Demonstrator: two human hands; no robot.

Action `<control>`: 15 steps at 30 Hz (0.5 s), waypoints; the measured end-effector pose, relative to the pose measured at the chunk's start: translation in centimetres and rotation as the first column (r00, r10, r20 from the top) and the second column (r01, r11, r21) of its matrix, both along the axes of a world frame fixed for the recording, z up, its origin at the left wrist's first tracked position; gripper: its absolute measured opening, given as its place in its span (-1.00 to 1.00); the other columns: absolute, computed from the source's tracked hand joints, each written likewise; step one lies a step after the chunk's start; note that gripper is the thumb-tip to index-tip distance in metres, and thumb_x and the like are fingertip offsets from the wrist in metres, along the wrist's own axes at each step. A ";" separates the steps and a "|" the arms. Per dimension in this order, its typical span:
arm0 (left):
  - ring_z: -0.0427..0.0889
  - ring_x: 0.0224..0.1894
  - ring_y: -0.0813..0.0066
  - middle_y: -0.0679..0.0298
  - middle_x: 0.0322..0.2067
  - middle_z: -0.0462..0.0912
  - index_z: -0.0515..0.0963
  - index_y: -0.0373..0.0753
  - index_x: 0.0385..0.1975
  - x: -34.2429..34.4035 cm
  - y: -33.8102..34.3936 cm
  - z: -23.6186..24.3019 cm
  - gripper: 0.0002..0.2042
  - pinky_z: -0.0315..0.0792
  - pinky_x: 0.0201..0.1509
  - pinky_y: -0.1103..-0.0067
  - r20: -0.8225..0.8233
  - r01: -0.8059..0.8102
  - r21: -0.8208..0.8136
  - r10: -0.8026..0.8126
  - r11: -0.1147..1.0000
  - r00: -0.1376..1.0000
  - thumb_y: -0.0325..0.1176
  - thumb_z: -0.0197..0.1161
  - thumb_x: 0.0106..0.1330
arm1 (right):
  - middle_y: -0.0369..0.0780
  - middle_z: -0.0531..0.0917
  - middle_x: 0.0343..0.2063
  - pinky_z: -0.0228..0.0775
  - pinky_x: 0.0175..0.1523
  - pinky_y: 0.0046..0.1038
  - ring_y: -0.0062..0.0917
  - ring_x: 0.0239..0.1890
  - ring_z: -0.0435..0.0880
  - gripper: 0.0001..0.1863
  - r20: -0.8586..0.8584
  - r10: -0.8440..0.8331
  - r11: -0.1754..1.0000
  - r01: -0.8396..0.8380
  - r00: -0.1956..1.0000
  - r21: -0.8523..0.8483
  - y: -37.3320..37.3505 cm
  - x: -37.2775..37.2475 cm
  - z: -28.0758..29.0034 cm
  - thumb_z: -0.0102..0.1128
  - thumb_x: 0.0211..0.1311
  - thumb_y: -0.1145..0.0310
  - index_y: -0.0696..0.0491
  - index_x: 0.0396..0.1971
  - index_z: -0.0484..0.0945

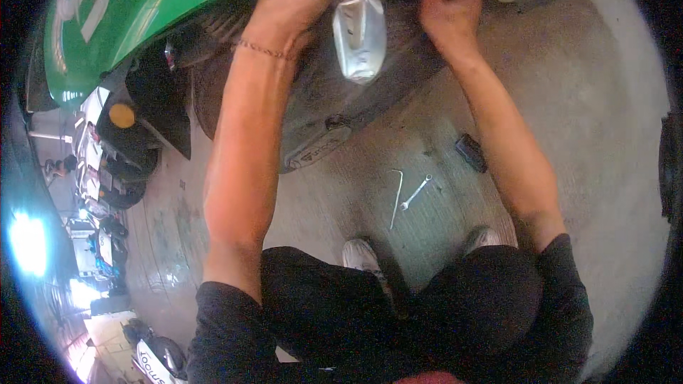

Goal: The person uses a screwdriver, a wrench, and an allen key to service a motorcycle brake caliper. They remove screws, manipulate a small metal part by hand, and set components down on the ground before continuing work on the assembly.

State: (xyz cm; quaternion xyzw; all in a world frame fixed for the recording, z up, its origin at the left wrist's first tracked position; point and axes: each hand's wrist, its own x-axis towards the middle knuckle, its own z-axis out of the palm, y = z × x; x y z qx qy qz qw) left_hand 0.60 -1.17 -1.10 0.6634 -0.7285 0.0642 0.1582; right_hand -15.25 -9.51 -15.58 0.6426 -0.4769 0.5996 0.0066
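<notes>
A scooter with a green body panel (pixel 171 7) and a dark lower edge fills the top of the view. My left hand (pixel 302 1) reaches up under this edge, curled, its fingertips out of sight. On the other side, my right hand (pixel 453 20) is closed against the underside of the dark bodywork, and what its fingers grip is hidden. Between the two hands hangs a silvery, tapered part (pixel 360 41), touched by neither as far as I can see. Behind it lies a dark, rounded scooter part (pixel 324 110), partly covered by my left forearm.
On the concrete floor below lie a combination wrench (pixel 416 193) and a thin bent rod (pixel 396 199), possibly a hex key. A small dark object (pixel 470 152) sits beside my right forearm. Several parked scooters (pixel 117 163) line the left, with another (pixel 158 355) at lower left.
</notes>
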 end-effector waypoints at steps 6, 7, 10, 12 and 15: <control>0.54 -0.02 0.15 0.08 -0.07 0.56 0.57 -0.07 -0.09 2.7 -2.0 -1.6 -0.72 0.38 0.09 0.45 -0.277 0.025 0.068 -0.005 0.997 0.961 -0.32 -0.01 0.25 | -0.05 0.64 -0.42 0.41 -0.13 -0.35 -0.18 -0.30 0.62 -0.77 0.281 0.191 0.976 -0.212 0.940 0.043 3.9 -1.5 1.7 0.17 0.10 0.31 0.15 -0.33 0.59; 0.57 -0.12 0.27 0.13 -0.17 0.59 0.57 -0.23 -0.16 3.0 -1.6 -1.7 -0.75 0.41 0.01 0.47 -0.354 0.105 0.034 -0.086 0.994 0.931 -0.36 0.04 0.22 | -0.03 0.62 -0.41 0.40 -0.16 -0.32 -0.15 -0.30 0.59 -0.77 0.239 0.146 0.989 -0.138 0.960 -0.048 4.6 -1.7 1.5 0.17 0.11 0.27 0.15 -0.39 0.60; 0.60 -0.21 0.38 0.17 -0.25 0.63 0.57 -0.39 -0.23 3.1 -1.1 -1.6 -0.76 0.44 -0.04 0.49 -0.471 0.203 0.005 -0.177 0.979 0.864 -0.40 0.09 0.20 | -0.06 0.60 -0.40 0.38 -0.18 -0.33 -0.19 -0.30 0.56 -0.74 0.262 0.179 0.984 -0.171 0.948 -0.054 7.6 -2.7 1.7 0.20 0.12 0.22 0.14 -0.43 0.61; 0.60 -0.20 0.37 0.16 -0.25 0.63 0.57 -0.39 -0.22 2.8 -1.2 -1.3 -0.75 0.43 -0.03 0.49 -0.524 0.240 0.010 -0.199 0.971 0.828 -0.39 0.08 0.19 | -0.11 0.60 -0.41 0.37 -0.17 -0.37 -0.26 -0.30 0.56 -0.74 0.318 0.243 0.964 -0.264 0.916 0.024 9.2 -3.9 2.5 0.22 0.13 0.22 0.14 -0.41 0.62; 0.56 -0.20 0.44 0.16 -0.20 0.63 0.55 -0.28 -0.07 1.3 0.0 -0.4 -0.66 0.40 -0.01 0.59 -0.752 0.192 0.151 -0.014 0.970 0.659 -0.64 -0.02 0.17 | -0.18 0.60 -0.44 0.37 -0.18 -0.45 -0.42 -0.32 0.55 -0.72 0.421 0.360 0.907 -0.417 0.833 0.051 10.7 -4.7 3.8 0.26 0.12 0.22 0.17 -0.37 0.62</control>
